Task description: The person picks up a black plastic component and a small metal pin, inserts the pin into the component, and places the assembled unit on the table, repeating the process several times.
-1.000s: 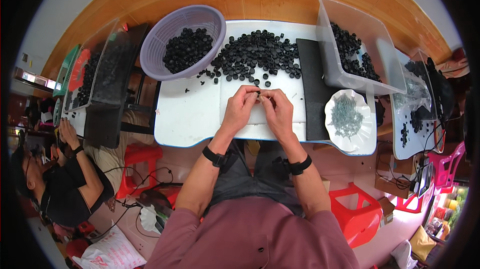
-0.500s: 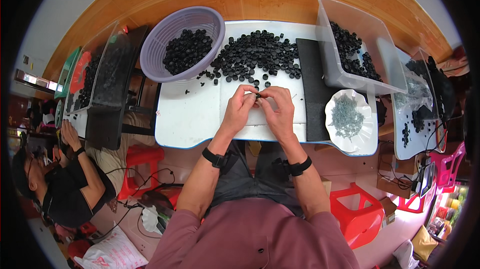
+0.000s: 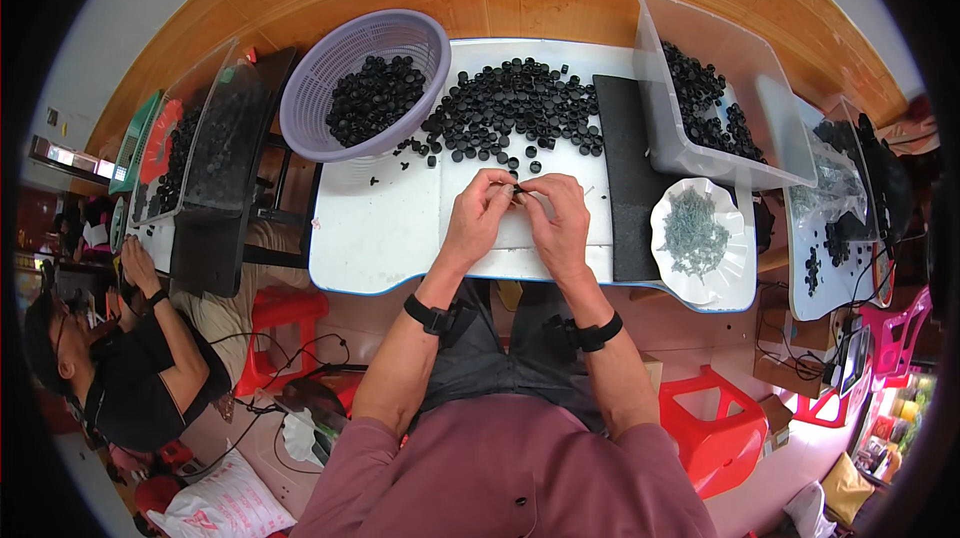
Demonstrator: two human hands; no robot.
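My left hand (image 3: 478, 217) and my right hand (image 3: 557, 222) meet over the near middle of the white table (image 3: 380, 228). Thumbs and fingers of both are pinched together on a small black part (image 3: 516, 189), mostly covered by the fingertips. Just beyond my fingers spreads a heap of round black caps (image 3: 520, 110), a few lying loose at its near edge. To the right, a white fluted bowl (image 3: 738, 238) holds many tiny grey-green pieces (image 3: 694, 231).
A purple basket (image 3: 300, 103) of black caps stands far left; a clear plastic bin (image 3: 690, 160) with more stands far right. Between heap and bin lies a black board (image 3: 635, 198). Red stools (image 3: 715, 438) flank me. Another person (image 3: 150, 358) sits at the left.
My fingertips have shifted slightly round the small black part, which shows less now. Both hands stay in nearly the same place.
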